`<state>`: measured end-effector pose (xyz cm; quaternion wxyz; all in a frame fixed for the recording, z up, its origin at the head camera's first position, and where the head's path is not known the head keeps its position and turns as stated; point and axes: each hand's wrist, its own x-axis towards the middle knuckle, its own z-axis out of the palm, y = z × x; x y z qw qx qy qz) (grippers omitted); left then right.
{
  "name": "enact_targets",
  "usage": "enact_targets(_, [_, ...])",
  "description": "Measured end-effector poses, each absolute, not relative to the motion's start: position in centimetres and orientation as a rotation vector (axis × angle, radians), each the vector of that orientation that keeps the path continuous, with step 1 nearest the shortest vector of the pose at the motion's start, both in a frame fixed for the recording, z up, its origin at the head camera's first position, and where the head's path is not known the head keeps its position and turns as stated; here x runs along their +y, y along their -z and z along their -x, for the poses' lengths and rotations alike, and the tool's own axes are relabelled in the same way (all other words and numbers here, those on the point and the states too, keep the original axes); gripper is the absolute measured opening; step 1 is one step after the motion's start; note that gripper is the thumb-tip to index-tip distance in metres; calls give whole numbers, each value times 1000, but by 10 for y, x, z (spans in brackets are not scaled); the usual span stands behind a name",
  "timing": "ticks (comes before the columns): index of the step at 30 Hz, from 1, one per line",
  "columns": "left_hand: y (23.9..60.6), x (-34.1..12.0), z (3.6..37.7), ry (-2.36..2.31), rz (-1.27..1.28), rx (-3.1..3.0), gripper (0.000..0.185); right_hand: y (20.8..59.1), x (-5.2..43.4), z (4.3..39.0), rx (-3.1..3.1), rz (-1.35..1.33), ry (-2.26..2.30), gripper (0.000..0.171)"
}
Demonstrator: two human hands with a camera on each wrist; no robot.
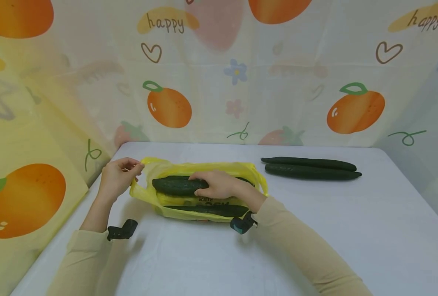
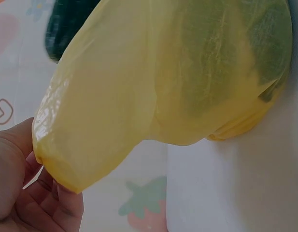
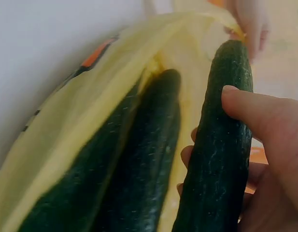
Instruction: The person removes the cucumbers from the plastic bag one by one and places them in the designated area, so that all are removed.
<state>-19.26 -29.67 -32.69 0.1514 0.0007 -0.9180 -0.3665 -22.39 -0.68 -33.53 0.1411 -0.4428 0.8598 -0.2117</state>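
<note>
A yellow plastic bag (image 1: 174,168) lies on the white table (image 1: 315,230). My left hand (image 1: 117,176) pinches the bag's left edge (image 2: 66,159) and holds it up. My right hand (image 1: 219,185) grips a dark green cucumber (image 1: 176,186) lying in the bag's mouth, thumb on top (image 3: 255,111), the cucumber (image 3: 221,159) pointing toward the left hand. Two other cucumbers (image 3: 139,159) lie inside the bag (image 3: 81,125); one (image 1: 208,210) shows through the plastic at its near side.
Two more long cucumbers (image 1: 311,168) lie side by side on the table to the right of the bag. A fruit-printed curtain (image 1: 219,70) closes off the back and both sides. Bare tabletop lies in front of the bag.
</note>
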Motion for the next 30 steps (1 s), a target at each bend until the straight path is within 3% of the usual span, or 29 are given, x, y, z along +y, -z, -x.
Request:
enact_targets(20, [326, -296, 191, 1041, -6, -2638, 31, 295, 9, 203, 2637, 1466, 702, 43])
enact_targets(30, [325, -294, 191, 1046, -14, -2643, 30, 287, 34, 200, 2711, 1439, 695, 43])
